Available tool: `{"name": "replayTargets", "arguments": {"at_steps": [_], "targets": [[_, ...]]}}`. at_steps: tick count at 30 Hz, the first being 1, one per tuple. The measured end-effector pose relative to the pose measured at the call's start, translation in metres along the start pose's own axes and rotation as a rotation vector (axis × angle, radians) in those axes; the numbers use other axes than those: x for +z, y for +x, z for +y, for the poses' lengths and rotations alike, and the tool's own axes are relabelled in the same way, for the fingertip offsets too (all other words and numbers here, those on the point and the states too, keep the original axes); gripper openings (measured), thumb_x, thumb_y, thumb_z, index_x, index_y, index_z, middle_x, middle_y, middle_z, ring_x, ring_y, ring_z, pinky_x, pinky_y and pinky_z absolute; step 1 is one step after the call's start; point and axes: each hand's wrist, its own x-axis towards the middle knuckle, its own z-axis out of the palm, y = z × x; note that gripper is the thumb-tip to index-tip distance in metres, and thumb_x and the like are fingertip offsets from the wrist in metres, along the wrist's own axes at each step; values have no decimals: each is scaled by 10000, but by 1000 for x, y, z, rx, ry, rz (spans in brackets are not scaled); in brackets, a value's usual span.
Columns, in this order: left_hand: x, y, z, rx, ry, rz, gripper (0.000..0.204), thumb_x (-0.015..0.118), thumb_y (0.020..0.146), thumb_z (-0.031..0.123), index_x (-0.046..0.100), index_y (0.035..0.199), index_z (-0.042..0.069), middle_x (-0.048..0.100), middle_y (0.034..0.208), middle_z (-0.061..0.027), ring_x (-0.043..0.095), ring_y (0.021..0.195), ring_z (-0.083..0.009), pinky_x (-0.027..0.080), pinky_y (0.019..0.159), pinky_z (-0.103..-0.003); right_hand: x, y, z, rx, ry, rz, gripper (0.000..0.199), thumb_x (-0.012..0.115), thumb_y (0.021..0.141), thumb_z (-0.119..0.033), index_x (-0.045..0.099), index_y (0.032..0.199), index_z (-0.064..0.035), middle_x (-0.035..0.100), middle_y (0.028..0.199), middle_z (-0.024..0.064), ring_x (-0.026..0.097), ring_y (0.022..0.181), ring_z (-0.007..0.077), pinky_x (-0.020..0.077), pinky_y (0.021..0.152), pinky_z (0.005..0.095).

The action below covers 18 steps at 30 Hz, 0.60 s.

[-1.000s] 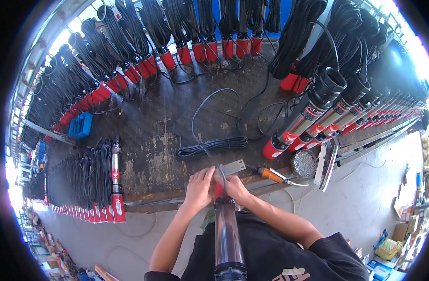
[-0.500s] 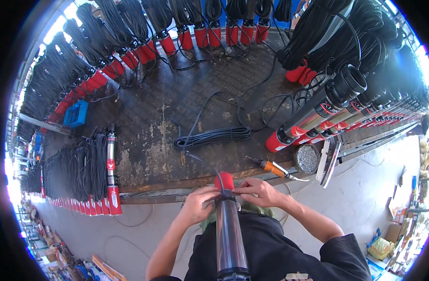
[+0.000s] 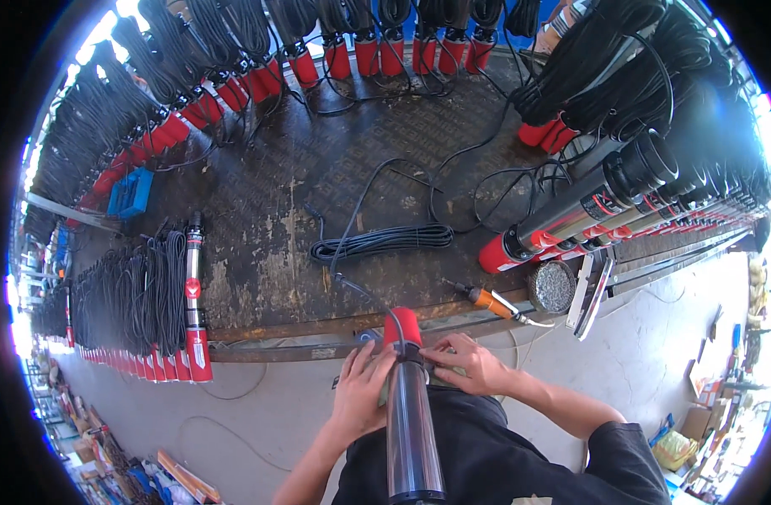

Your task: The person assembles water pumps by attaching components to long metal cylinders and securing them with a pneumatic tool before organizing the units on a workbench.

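- Lower centre of the frame: the steel-bodied pump (image 3: pixel 411 429) points up the picture, its red cap (image 3: pixel 401 326) overlapping the bench's near edge.
- Left hand (image 3: pixel 360 389) sits flush against the pump's left side, fingers nearly straight and close together; how firmly they grip, I can't tell.
- Right hand (image 3: pixel 470 366) comes in from the other side, fingers bent and drawn narrow by the dark collar (image 3: pixel 408 350); whether anything is pinched there, I can't tell.
- A thin cable (image 3: pixel 369 296) runs from the collar over the cap and onto the bench (image 3: pixel 268 278).
- Mid-frame, the black cable coil (image 3: pixel 381 242) lies well inside that near edge, a broad stretch of scuffed board to its left and above it.
- Tighter on the right! The orange-handled tool (image 3: pixel 491 305) lies slantwise at the edge, near a round dish (image 3: pixel 552 287), with standing pumps (image 3: pixel 571 215) just above.
- Left side: bundled cables (image 3: pixel 150 282) crowd the bench, a blue crate (image 3: pixel 130 193) above them.
- Below the edge, grey floor (image 3: pixel 276 391) shows left of the left hand.
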Motion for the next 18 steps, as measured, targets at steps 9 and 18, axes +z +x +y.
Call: {"name": "replayTargets", "arguments": {"at_steps": [9,18], "targets": [[56,-18,-27,19,-181,297,498,711,809,85,570,1272,-32,651,1237,-243,635,1154,-400,504,986,-496,-11,32,-31,-144,-514,-372,467,738,721,-128,607,1161,-45,653,1087,136,630,1056,330,540,870,435],[75,-54,-21,-216,-412,299,741,674,843,174,361,1499,28,475,1484,-212,449,1376,-414,505,1018,-449,-25,132,-13,-804,-587,-551,477,729,797,-471,661,1114,-122,706,1023,91,677,932,268,546,826,409]]}}
